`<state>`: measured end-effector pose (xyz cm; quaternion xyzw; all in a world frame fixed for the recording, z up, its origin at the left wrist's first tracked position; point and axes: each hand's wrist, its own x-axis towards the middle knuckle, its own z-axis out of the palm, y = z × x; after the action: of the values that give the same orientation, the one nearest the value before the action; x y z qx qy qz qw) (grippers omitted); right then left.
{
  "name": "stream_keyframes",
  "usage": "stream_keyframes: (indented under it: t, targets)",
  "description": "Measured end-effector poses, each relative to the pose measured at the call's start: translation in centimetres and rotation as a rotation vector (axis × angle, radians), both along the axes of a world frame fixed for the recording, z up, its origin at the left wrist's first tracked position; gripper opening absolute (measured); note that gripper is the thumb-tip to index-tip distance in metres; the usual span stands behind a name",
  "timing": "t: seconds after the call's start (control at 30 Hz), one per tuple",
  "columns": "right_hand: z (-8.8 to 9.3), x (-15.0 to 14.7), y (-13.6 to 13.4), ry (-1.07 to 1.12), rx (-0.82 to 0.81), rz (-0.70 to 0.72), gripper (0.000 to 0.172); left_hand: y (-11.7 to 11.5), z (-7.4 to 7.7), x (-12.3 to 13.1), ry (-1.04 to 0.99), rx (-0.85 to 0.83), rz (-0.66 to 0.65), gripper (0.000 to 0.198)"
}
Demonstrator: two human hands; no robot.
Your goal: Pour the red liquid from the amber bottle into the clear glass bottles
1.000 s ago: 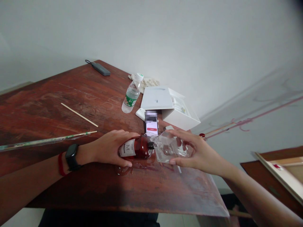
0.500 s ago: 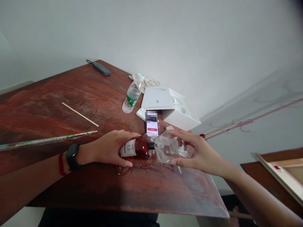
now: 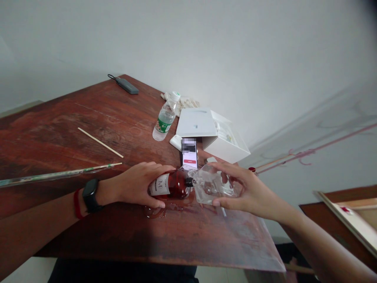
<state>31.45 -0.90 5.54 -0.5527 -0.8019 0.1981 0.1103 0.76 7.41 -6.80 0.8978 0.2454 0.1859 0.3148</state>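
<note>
My left hand (image 3: 144, 182) is wrapped round a reddish-brown bottle (image 3: 178, 184) with a white label, tipped over so its black threaded neck points right. In my right hand (image 3: 240, 184) is a clear square-sided bottle (image 3: 209, 186), also tilted, its mouth facing left. The two necks meet, or nearly so; whether they touch I cannot tell. Wet spots (image 3: 156, 212) shine on the wood below the brown bottle. Just behind the bottles lies a phone (image 3: 190, 155) with its screen lit. Small clear pieces by the necks are partly hidden.
Behind the phone sit an open white box (image 3: 197, 124), a white case (image 3: 176, 142), a water bottle (image 3: 165, 118) and a crumpled cloth (image 3: 188, 103). A chopstick (image 3: 100, 142) and a wrapped pair (image 3: 59, 173) lie left on the wooden table (image 3: 118, 239). A grey power bank (image 3: 126, 85) lies at the far corner.
</note>
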Motion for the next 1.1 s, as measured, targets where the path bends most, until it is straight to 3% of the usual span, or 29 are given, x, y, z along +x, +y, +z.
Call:
stream_keyframes:
  t: [1.1]
  targets:
    - [0.53,-0.12,0.04,-0.036,-0.001,0.041,0.074,0.27,-0.26,0.02,-0.037,0.045,-0.031,0.083]
